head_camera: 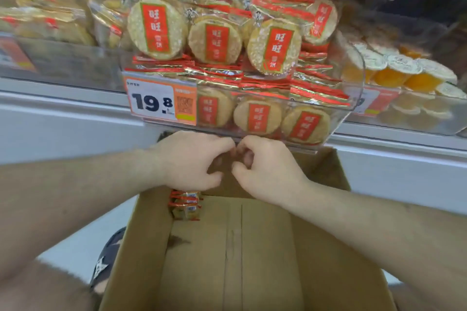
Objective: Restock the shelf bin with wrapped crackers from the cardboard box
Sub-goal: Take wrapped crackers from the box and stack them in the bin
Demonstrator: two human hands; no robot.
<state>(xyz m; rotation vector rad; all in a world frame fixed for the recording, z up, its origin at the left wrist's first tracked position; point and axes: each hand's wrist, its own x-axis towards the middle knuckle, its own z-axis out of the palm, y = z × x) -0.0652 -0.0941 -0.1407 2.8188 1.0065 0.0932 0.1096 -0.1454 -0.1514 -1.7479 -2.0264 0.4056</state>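
The shelf (pixel 75 98) is running across the upper half of the frame, carrying the clear shelf bin (pixel 353 76) at centre, and that bin is brimming: wrapped crackers (pixel 158 28) are standing face-out on top of the flat layers, likely so shoppers can read the labels. The price tag (pixel 151 102) is clipped to the bin's front at left centre. Below it, the cardboard box (pixel 252 255) is filling the lower middle of the frame, sitting right under the bin to keep the lift short. It is looking almost spent, with only a small stack of leftover packs (pixel 186 206) leaning in its far left corner. Both hands are hovering together above that far end, the left hand (pixel 192 159) loosely curled just over the stack, the right hand (pixel 265 166) curled beside it. Neither is gripping anything I can make out, though the motion blur is hiding the fingertips.
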